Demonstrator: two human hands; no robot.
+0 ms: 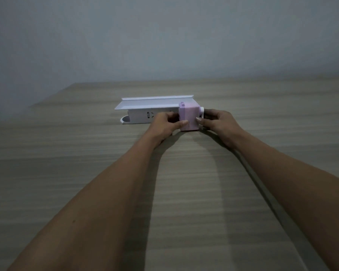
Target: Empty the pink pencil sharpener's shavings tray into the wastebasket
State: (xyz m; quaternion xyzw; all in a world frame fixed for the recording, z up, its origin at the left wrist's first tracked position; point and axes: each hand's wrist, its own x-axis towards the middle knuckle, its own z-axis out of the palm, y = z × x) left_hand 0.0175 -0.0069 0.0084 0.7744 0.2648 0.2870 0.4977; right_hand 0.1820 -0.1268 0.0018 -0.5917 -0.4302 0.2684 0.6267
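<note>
A small pink pencil sharpener stands on the wooden table, with a white crank at its right side. My left hand grips its left side, the thumb pressed on the lower front face. My right hand holds its right side, thumb on the front edge and fingers around the crank end. The shavings tray is not visibly pulled out. No wastebasket is in view.
A long white box-like holder with a flat tray top lies just behind and to the left of the sharpener. A plain wall rises behind the table's far edge. The table's left corner ends near the wall.
</note>
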